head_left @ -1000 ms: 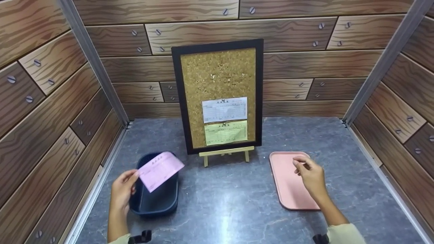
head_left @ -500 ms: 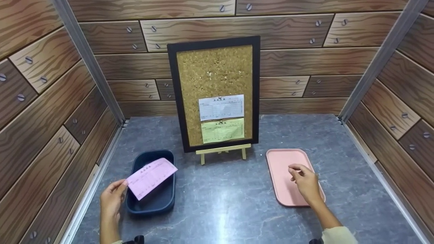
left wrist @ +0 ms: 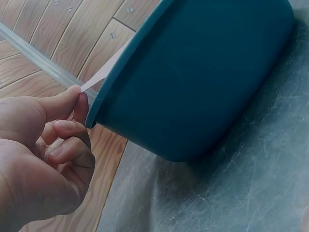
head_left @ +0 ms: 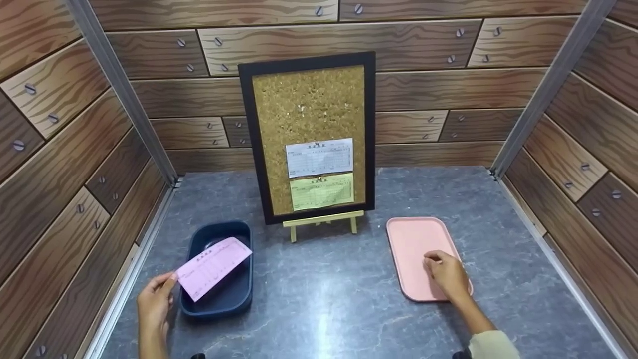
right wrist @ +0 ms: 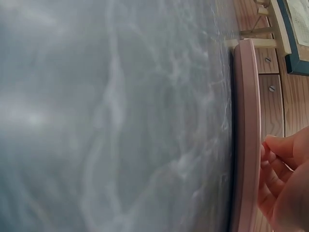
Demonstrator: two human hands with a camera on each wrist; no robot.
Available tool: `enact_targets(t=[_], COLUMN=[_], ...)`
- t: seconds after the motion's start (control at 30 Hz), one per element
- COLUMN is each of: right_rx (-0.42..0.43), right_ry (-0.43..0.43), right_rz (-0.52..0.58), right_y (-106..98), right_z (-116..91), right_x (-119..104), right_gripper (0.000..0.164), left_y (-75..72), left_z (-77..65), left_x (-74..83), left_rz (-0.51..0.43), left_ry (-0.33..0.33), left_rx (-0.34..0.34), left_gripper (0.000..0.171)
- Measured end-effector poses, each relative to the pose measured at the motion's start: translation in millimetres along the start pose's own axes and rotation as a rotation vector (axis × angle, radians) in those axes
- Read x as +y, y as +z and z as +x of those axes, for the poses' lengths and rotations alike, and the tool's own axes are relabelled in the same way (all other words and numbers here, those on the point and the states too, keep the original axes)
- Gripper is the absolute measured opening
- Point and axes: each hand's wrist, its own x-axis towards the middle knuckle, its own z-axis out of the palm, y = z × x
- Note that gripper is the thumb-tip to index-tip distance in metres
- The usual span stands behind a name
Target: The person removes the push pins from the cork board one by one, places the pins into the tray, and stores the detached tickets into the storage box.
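My left hand (head_left: pixel 155 305) pinches a pink paper slip (head_left: pixel 214 269) by its left corner, between thumb and index finger. The slip is tilted over the dark blue bin (head_left: pixel 239 305) at the left. From the left wrist view, the bin's outer wall (left wrist: pixel 193 82) hides most of the slip. My right hand (head_left: pixel 448 276) is at the pink tray (head_left: pixel 416 234), its fingers curled and thumb against the index finger. In the right wrist view, the tray's rim (right wrist: pixel 248 145) stands beside those fingertips. No thing shows between them; a very small one could be hidden.
A black-framed cork board (head_left: pixel 309 99) stands on a small wooden easel (head_left: pixel 324 219) at the back middle. A white slip (head_left: pixel 319 159) and a yellow-green slip (head_left: pixel 321 192) are pinned low on it. Wood-patterned walls (head_left: pixel 299 92) enclose the grey tabletop (head_left: pixel 319 279).
My left hand has drawn left and down with the pink slip, which now lies lower over the bin. My right hand has lowered slightly towards the tray. The head view has shifted a little.
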Motion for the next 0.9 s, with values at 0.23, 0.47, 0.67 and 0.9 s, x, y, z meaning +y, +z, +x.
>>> enact_targets(t=[0.23,0.47,0.67,0.9], right_rx=[0.042,0.045,0.039,0.046], right_ry=[-0.064,-0.118,-0.132,-0.119], right_rz=[-0.092,-0.102,-0.118,-0.146], right_y=[0,2,2,-3], right_z=[1,0,0,3], right_x=[0,-1,-3,-14], right_gripper=[0.013,0.013,0.013,0.014], left_y=[-5.1,4.2,9.5,24.1], left_z=[-0.5,-7.6,-15.7,-21.5], left_x=[1.0,3.3,9.7,24.1], left_rz=[-0.067,0.021,0.164,0.22], left_ry=[0.003,0.041,0.04,0.126], left_rx=[0.042,-0.005,-0.03,-0.036], left_gripper=[0.025,0.025,0.039,0.05])
